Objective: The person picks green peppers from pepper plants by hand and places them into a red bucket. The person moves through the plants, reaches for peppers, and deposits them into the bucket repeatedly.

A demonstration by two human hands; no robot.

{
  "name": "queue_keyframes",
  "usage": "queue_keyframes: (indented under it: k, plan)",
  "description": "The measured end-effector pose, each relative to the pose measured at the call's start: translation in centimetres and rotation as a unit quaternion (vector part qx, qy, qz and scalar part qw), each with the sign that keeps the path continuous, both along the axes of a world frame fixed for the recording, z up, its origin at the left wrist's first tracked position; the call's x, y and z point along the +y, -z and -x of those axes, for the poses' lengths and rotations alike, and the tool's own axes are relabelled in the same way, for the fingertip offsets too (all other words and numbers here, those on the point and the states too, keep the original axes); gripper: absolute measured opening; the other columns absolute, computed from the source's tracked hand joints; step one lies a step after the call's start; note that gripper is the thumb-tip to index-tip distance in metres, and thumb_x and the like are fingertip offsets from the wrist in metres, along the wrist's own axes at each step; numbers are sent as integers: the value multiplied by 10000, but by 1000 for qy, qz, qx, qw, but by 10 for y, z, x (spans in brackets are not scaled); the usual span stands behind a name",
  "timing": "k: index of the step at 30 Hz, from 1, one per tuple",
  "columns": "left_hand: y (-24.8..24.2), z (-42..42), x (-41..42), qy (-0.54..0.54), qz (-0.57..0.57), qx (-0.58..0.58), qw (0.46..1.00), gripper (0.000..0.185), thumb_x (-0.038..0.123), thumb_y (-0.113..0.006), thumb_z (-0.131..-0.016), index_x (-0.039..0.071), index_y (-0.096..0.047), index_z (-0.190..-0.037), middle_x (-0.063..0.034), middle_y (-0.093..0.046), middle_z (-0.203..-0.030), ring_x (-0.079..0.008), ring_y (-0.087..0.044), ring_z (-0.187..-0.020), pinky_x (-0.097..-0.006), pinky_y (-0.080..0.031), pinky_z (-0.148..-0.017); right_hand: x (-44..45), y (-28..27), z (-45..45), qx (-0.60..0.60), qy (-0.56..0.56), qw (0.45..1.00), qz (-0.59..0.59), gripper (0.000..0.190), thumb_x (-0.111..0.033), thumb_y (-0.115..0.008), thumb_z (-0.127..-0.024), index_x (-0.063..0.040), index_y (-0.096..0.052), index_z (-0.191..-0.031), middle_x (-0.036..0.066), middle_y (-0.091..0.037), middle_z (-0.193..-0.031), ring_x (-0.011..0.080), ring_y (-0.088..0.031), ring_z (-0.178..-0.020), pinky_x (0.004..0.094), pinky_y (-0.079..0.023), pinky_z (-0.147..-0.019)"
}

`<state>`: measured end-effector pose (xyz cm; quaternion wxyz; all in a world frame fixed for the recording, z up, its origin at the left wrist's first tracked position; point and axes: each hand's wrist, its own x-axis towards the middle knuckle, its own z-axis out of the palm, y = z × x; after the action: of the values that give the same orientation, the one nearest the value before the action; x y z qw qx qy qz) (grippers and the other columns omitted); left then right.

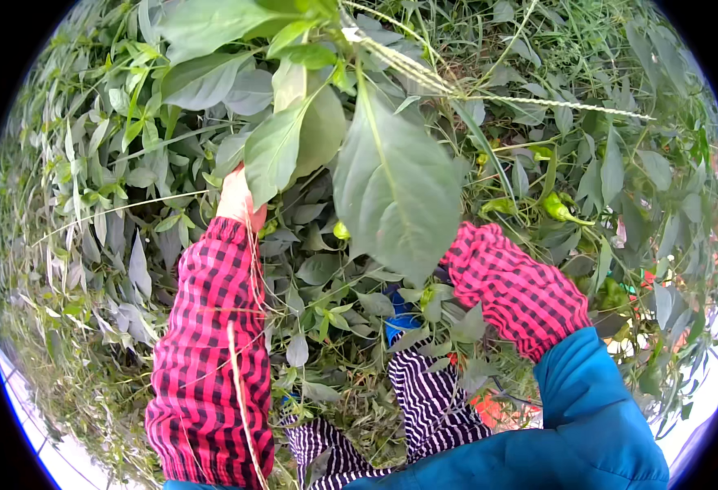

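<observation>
Pepper plants fill the view, with broad leaves [395, 184] hanging close in front of the camera. My left hand [240, 199] reaches into the foliage left of centre; its wrist shows, but leaves cover the fingers. A red-and-black checked sleeve cover [218, 343] runs down that arm. My right arm bends inward in a matching sleeve cover [512, 288]; the right hand is hidden behind the big leaf. A small green pepper [341, 230] hangs between the arms. Another green pepper [558, 208] lies among the leaves above the right sleeve.
Long seed-bearing grass stalks [555, 102] cross the upper right. Dense plants and weeds surround me. Striped trouser legs [426, 392] and a blue shoe [403, 315] show below, among leaves. Something red [487, 409] lies on the ground beside the right leg.
</observation>
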<state>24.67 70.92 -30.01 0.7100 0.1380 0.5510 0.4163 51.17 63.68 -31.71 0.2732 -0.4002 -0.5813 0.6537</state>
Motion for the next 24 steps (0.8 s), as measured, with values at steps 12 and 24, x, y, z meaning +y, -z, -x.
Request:
queue_keyframes:
  k: [12,24]
  plan:
    - [12,-73,-24,463,-38,239,853,294,158,-558,-819,26,-652,-1065,-129,-657,-1023,-243,-595,-1002,-340,-447,-888,-33,47,-16,-451,-266,851,-30,618,-183,-713,-631,-19,-507,-1191,213,-522,-1200,377,-413,-1219,405,-317,-1057]
    - [157,-142,-7,494,-80,432,750,388,88,-557,-868,102,-513,-1254,-125,-605,-1097,-276,-597,-950,-381,-476,-817,-69,71,-44,-272,-135,951,55,510,-124,-687,-639,-80,-521,-1119,170,-601,-995,357,-568,-982,425,-475,-831]
